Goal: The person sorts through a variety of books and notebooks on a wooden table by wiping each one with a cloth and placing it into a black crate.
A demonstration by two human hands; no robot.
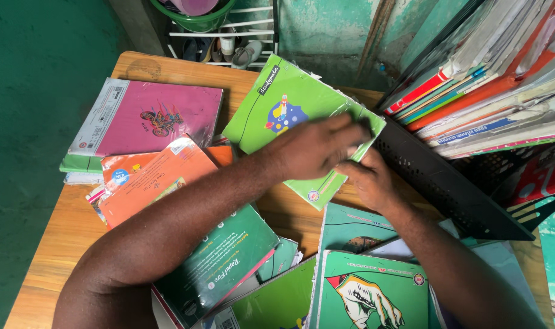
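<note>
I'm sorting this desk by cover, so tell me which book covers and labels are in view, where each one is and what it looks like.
Light green notebook: desk centre, under both hands, rocket picture.
Pink notebook: upper left, plastic-wrapped, white label strip on its left edge.
Orange book: left, small round blue sticker.
Dark green book: bottom centre, under the left forearm, white lettering.
Green book: bottom right, drawing of a hand.
Left hand and right hand grip the light green notebook.

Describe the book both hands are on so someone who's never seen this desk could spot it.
On the wooden table, beside the black rack of upright books, the left hand and right hand grip a light green notebook. Unlike the darker green books nearby, it shows a small rocket-and-planet picture.
</note>
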